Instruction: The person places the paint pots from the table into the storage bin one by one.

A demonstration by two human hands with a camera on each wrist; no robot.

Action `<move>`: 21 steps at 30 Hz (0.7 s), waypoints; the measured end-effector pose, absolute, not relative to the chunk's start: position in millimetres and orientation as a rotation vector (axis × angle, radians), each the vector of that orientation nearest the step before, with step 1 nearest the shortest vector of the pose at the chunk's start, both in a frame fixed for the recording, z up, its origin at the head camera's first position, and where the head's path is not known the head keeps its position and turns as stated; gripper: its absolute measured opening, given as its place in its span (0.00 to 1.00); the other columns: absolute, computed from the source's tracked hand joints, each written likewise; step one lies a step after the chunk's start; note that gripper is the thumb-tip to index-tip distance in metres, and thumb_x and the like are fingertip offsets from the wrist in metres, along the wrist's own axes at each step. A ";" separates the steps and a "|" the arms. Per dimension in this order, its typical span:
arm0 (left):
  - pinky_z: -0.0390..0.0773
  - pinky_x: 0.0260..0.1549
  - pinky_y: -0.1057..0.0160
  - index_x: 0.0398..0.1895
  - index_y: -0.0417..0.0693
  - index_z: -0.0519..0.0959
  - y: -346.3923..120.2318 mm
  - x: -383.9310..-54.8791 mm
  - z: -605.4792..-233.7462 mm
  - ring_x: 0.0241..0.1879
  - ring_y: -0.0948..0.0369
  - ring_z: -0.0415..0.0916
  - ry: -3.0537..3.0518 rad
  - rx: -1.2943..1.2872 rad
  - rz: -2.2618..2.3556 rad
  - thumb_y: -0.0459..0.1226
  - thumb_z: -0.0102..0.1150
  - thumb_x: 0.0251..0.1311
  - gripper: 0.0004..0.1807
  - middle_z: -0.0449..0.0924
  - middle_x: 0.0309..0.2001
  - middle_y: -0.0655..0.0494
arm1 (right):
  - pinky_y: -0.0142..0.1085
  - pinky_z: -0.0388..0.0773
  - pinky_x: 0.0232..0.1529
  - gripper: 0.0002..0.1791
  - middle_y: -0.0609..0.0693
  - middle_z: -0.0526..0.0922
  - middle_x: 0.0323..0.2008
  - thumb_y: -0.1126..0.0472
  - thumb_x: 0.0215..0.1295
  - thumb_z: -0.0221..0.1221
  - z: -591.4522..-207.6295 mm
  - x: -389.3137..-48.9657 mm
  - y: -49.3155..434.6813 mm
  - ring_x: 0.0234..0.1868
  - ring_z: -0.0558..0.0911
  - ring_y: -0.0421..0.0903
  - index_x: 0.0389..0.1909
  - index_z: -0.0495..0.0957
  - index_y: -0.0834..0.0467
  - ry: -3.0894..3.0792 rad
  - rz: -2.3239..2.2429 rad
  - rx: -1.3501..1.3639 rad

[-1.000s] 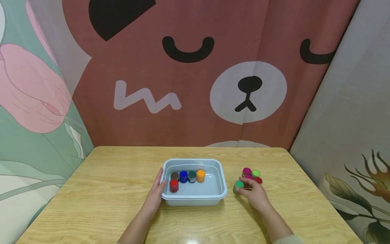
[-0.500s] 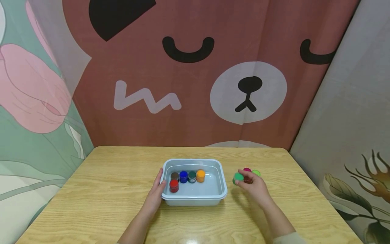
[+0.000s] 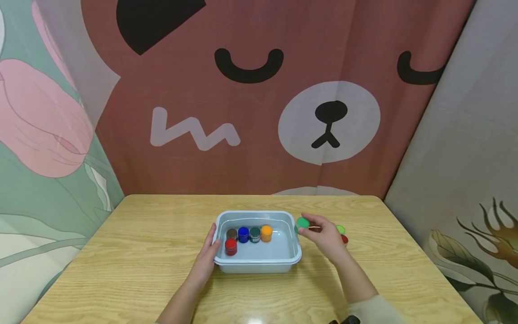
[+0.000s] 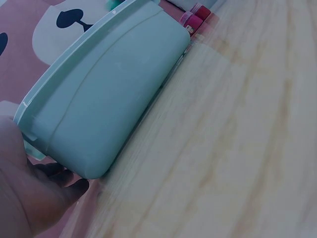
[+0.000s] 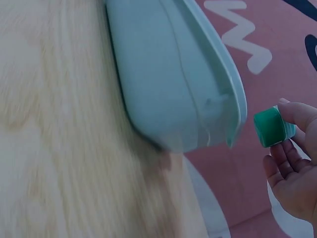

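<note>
A pale blue plastic tub (image 3: 259, 268) stands on the table, with several small paint jars inside near its left and back. Among them are a red jar (image 3: 231, 246), a blue jar (image 3: 243, 234) and an orange jar (image 3: 266, 233). My left hand (image 3: 204, 261) holds the tub's left end, thumb at the rim and fingers along the outer wall. Beside the right rim, my right hand (image 3: 329, 236) pinches a green paint jar (image 5: 271, 127) between thumb and fingertips. In the right wrist view it is off the table, just outside the tub's wall.
On the table to the right, partly hidden behind my right hand, stand more jars, among them a light green jar (image 3: 341, 229) and a dark red jar (image 3: 345, 239). A printed bear curtain (image 3: 259, 171) hangs behind the wooden table (image 3: 154, 243).
My right hand has lifted the green jar from beside the other jars and carried it left and back to the tub's right rim. The left hand and tub have stayed put.
</note>
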State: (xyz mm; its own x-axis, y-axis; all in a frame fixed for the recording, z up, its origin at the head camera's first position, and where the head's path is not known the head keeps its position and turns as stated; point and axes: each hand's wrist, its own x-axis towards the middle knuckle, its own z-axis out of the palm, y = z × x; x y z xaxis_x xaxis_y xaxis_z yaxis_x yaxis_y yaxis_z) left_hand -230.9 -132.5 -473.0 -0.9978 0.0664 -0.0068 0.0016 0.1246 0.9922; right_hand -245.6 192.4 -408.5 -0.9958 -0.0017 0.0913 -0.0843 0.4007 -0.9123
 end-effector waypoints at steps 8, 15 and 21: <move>0.35 0.72 0.32 0.80 0.55 0.42 -132.8 -232.0 -473.2 0.78 0.39 0.31 2.314 0.074 2.055 0.43 0.35 0.77 0.32 0.37 0.80 0.44 | 0.37 0.83 0.50 0.27 0.54 0.79 0.54 0.58 0.60 0.68 -405.2 -251.6 161.5 0.50 0.81 0.49 0.61 0.77 0.56 -2.546 1.746 0.091; 0.36 0.72 0.32 0.80 0.56 0.42 -133.1 -231.1 -473.4 0.78 0.40 0.32 2.314 0.066 2.049 0.44 0.35 0.77 0.32 0.37 0.80 0.45 | 0.37 0.84 0.48 0.25 0.54 0.81 0.47 0.60 0.59 0.68 -410.8 -255.0 138.7 0.45 0.81 0.47 0.58 0.79 0.56 -2.542 1.760 0.125; 0.36 0.72 0.32 0.80 0.54 0.42 -133.4 -230.6 -472.7 0.78 0.40 0.31 2.304 0.072 2.054 0.44 0.35 0.77 0.32 0.37 0.80 0.45 | 0.37 0.84 0.46 0.24 0.53 0.81 0.46 0.61 0.59 0.68 -414.6 -256.7 127.9 0.42 0.82 0.45 0.57 0.80 0.58 -2.535 1.785 0.200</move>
State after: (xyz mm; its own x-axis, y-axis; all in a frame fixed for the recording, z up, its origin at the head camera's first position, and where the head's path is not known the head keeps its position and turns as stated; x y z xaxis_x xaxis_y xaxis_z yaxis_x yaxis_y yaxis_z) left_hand -230.6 -133.4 -472.7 -0.9975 0.0705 -0.0091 -0.0010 0.1144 0.9934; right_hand -256.7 127.9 -414.6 -0.9912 -0.0850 0.1019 -0.1246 0.3319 -0.9350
